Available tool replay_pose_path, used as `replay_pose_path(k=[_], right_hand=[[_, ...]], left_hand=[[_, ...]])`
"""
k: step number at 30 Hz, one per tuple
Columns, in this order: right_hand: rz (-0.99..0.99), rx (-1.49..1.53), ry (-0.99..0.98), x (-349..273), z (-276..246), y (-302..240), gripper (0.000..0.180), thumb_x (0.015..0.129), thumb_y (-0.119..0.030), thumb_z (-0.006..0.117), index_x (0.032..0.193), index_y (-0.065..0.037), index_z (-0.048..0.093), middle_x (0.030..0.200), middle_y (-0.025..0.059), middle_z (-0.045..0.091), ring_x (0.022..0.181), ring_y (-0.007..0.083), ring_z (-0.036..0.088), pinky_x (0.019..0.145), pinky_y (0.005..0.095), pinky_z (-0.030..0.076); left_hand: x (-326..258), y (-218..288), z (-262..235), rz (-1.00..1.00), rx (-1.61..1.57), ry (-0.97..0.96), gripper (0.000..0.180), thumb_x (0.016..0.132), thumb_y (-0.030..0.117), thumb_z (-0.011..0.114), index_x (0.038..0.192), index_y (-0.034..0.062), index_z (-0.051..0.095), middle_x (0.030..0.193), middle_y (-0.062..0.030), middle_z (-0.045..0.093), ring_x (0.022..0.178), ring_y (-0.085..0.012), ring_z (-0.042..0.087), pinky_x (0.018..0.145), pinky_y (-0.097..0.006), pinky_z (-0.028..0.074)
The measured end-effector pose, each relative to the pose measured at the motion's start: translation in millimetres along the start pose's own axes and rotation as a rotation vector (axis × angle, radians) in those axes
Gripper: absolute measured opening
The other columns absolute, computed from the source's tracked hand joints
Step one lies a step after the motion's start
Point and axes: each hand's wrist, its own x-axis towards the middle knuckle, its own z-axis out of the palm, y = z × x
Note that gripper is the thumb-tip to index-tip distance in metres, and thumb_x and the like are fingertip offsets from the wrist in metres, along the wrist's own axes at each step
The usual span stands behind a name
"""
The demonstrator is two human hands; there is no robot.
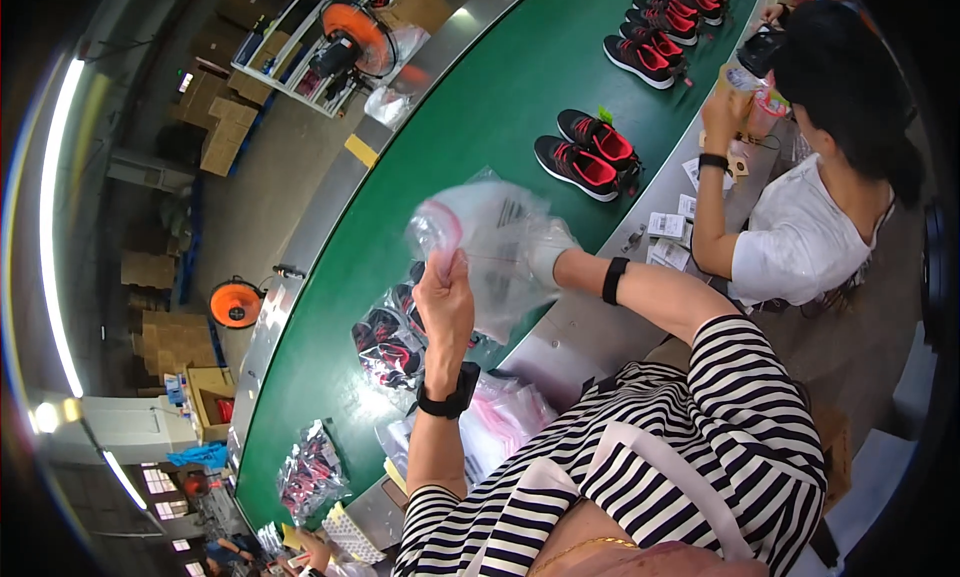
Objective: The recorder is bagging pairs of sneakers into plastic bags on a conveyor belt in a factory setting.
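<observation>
Fingers of the left hand [443,295] pinch the clear plastic bag's [490,247] pink-edged mouth; the right hand [545,252], inside it, seems spread open, though blurred. Bag is held above the green conveyor belt [470,127], long axis running left-right, over bagged shoes [390,342].

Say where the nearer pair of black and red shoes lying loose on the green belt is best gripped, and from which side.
Probably at the heel collars of the shoe pair, reaching across from the metal table edge on the worker's side. The two shoes lie side by side, soles down and unbagged, with nothing on top of them, so one hand could likely pinch both collars together from above.
</observation>
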Motion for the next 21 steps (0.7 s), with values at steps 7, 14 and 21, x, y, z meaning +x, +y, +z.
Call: replay_pose_path(k=[7,14,21], right_hand=[[-0.131,0.147,-0.369,-2.7,-148.9,-48.0,0.033,0.082,-0.028,0.053,0.104,-0.006,0.063,0.098,0.0147,0.062,0.087,0.0289,0.062,0.079,0.0367,0.047],[0.105,0.736,0.558,-8.8,-181.8,45.0,0.02,0.079,-0.023,0.067,0.089,-0.006,0.065,0.077,0.0087,0.064,0.067,0.023,0.062,0.061,0.03,0.05],[0.224,-0.361,-0.425,8.7,-99.4,155.5,0.061,0.058,-0.059,0.07,0.102,-0.017,0.064,0.102,0.0173,0.058,0.101,0.033,0.052,0.099,0.0453,0.029]], left_hand=[[55.8,-16.7,15.3,-0.103,-0.109,0.033,0.019,0.088,0.014,0.059,0.099,-0.0008,0.062,0.075,0.0059,0.051,0.068,-0.0051,0.042,0.062,-0.021,0.035],[81.8,-23.8,1.6,-0.201,-0.036,0.083,0.016,0.087,0.011,0.059,0.098,-0.001,0.061,0.077,0.0044,0.053,0.069,-0.0042,0.044,0.062,-0.019,0.035],[86.4,-25.2,22.3,-0.257,-0.049,0.097,0.018,0.086,0.008,0.058,0.101,-0.002,0.06,0.081,0.0029,0.056,0.075,-0.0047,0.047,0.067,-0.019,0.038]])
